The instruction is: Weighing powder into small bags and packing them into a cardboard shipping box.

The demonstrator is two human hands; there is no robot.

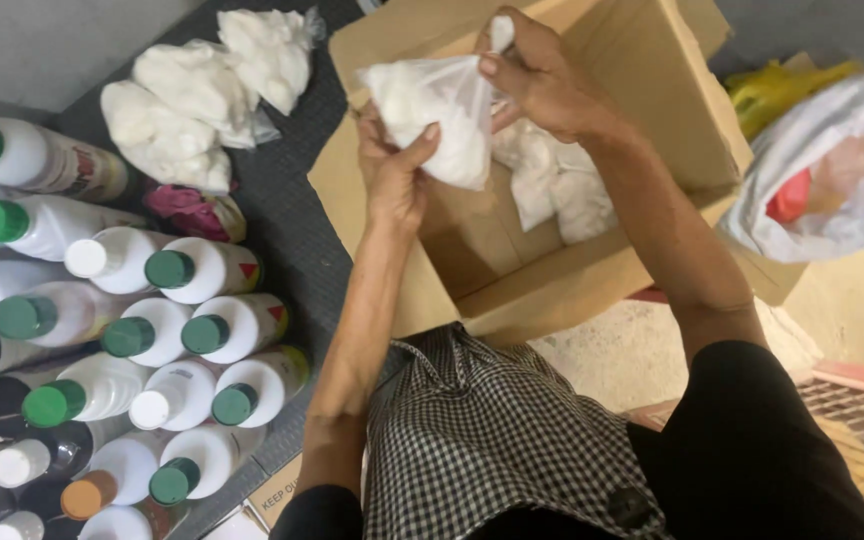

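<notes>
Both hands are closed on one clear plastic bag of white powder (432, 115): my left hand (394, 170) cups its underside, thumb pressed on the front, while my right hand (532, 75) pinches the twisted neck at the top. That grip holds the bag in the air above the open cardboard box (642, 130), just over its near-left wall. Below and to the right of my grip, more filled white bags (552, 185) lie on the box floor. Left of my left hand, three similar bags (202, 90) sit loose on the dark mat (282, 200), and nearer me stand white bottles with green caps (182, 330). I judge this a handling step between box and mat; lowering it calls for keeping the neck pinched shut.
</notes>
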